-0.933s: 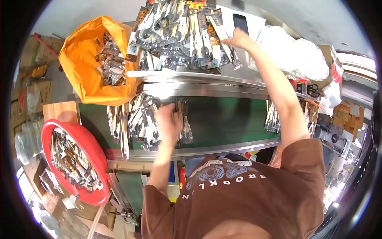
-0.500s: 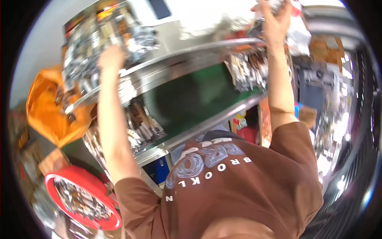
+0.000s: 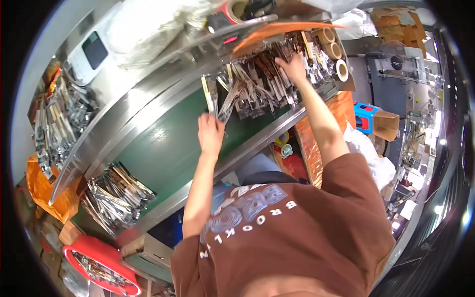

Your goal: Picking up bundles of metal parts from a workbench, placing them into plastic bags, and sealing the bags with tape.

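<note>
A heap of slim, clear-wrapped packets [image 3: 257, 84] with pale and brown contents lies at the right end of a green work surface [image 3: 168, 143]. My left hand [image 3: 211, 132] is at the heap's left edge, its fingers closed round the near end of one slim plastic-wrapped packet [image 3: 211, 94]. Upon the right part of the heap rests my right hand [image 3: 295, 68], thumb and fingers apart, touching the packets. Exactly what is inside the wrappers is too small to make out.
Another pile of packets [image 3: 118, 195] lies at the surface's left end. A metal shelf [image 3: 143, 101] runs above, bearing a phone [image 3: 94, 50] and more packets [image 3: 64, 119]. Tape rolls [image 3: 341, 70] stand at the right. A red basin [image 3: 74, 250] of packets sits lower left.
The view has turned to the right. My left hand has left the packets on the upper shelf for the heap on the green surface. My right hand has come down onto that heap.
</note>
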{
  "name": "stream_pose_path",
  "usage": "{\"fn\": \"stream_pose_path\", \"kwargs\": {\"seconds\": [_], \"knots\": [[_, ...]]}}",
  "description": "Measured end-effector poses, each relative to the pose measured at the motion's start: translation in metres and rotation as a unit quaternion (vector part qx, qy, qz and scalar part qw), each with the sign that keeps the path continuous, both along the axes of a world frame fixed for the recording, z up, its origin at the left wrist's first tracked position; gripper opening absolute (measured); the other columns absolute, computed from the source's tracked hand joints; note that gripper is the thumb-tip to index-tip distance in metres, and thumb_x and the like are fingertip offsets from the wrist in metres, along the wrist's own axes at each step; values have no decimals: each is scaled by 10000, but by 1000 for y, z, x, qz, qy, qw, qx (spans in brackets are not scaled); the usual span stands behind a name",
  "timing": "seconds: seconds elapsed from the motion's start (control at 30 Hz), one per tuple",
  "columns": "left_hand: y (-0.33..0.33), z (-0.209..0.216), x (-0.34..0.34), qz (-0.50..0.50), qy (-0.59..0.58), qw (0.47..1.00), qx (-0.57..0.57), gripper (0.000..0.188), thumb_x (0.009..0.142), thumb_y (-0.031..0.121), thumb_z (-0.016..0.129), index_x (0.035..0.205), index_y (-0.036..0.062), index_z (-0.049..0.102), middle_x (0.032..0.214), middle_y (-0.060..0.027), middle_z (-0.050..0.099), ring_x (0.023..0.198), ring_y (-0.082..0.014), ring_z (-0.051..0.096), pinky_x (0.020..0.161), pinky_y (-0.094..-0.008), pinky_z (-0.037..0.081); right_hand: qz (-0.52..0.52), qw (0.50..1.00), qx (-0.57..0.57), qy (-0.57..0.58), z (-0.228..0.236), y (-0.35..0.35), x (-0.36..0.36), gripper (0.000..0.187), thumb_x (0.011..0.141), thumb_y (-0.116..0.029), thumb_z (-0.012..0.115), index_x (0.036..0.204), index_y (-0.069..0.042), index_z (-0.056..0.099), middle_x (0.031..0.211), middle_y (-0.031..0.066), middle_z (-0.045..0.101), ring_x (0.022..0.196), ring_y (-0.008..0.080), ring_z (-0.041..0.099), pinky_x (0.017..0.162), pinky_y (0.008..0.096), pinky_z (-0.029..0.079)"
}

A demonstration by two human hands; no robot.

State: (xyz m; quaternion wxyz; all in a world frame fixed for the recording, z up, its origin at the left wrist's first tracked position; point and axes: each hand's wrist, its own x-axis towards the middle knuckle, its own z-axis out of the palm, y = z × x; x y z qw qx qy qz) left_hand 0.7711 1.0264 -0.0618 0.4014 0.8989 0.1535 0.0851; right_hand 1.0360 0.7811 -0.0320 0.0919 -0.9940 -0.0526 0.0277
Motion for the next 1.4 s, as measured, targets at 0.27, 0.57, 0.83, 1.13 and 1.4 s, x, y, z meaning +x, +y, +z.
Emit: {"fn": "stream_pose_path", "kwargs": {"seconds": [0.27, 0.57, 0.83, 1.13, 1.4], "knots": [[-77, -51, 105, 162, 178, 970, -33, 999, 671, 558, 664, 1295, -78, 213, 1283, -245, 347, 1171, -411, 308, 940, -510, 309, -10, 982, -106, 155, -61, -61, 61, 1116, 523, -823, 526, 1092, 137, 507, 1057, 258, 580, 1078, 335, 526, 886, 380, 430], [-97, -56, 122, 193, 223, 902, -316, 1118, 603, 651, 670, 1313, -89, 225, 1289, -286, 365, 1209, -400, 334, 1013, -420, 279, -41, 888, 200, 413, -68, 15, -22, 615, 711, -564, 637, 1063, -61, 609, 996, 127, 631, 932, 242, 589, 821, 330, 447], [-42, -32, -3, 283, 104, 843, -445, 785, 750, 399, 692, 1264, -51, 304, 1205, -174, 473, 1131, -260, 450, 979, -341, 336, 119, 920, 165, 334, -53, 79, -110, 642, 717, -590, 580, 1013, -21, 612, 1041, 220, 578, 1068, 387, 480, 908, 495, 342], [-72, -48, 10, 240, 142, 888, -367, 1089, 617, 520, 741, 1361, -16, 153, 1313, -259, 336, 1230, -379, 311, 1023, -422, 256, 71, 878, 240, 408, -74, 51, -121, 942, 768, -583, 539, 1356, 57, 179, 1379, 277, 236, 1305, 383, 186, 1064, 385, 168], [-78, -26, 13, 224, 143, 817, -512, 851, 804, 467, 579, 1373, 4, 148, 1364, -213, 310, 1260, -308, 310, 1048, -363, 253, -158, 486, 466, 723, -50, 17, -111, 824, 812, -691, 185, 1301, -60, 385, 1206, 83, 522, 1080, 190, 507, 937, 345, 398]]}}
